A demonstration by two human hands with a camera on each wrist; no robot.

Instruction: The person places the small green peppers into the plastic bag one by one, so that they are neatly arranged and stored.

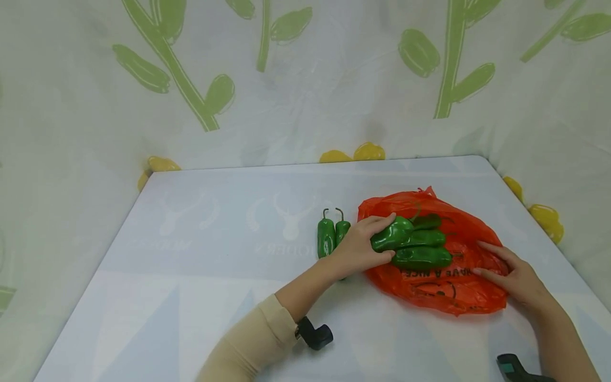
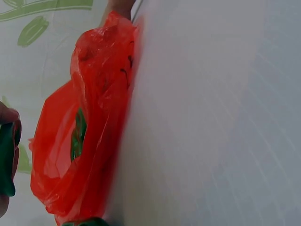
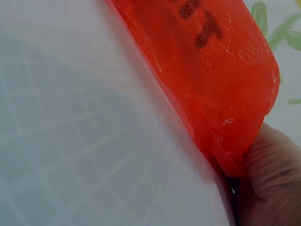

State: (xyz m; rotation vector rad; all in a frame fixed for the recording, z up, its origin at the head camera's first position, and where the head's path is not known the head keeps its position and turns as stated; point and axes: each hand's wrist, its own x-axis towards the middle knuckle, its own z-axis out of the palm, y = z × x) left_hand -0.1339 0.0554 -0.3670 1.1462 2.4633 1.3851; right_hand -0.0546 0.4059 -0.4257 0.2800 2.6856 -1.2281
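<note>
My left hand (image 1: 360,246) grips a green pepper (image 1: 392,234) between thumb and fingers, over the left part of a red plastic bag (image 1: 470,225). Other green peppers (image 1: 422,258) lie at the bag's middle, close beside the held one, their stems toward the right and back. In the left wrist view the held pepper (image 2: 6,160) shows at the left edge, apart from the bag (image 2: 106,84). My right hand (image 1: 517,276) holds the bag's right side, thumb and forefinger on the plastic. The right wrist view shows the bag (image 3: 225,89) drawn in at the thumb.
Two green peppers (image 1: 326,237) stand side by side left of the bag, partly behind my left hand. The white table (image 1: 191,254) bears pale printed patterns. Walls of cloth with green leaf prints (image 1: 305,106) rise beyond its edges, with yellow shapes (image 1: 369,152) along the back rim.
</note>
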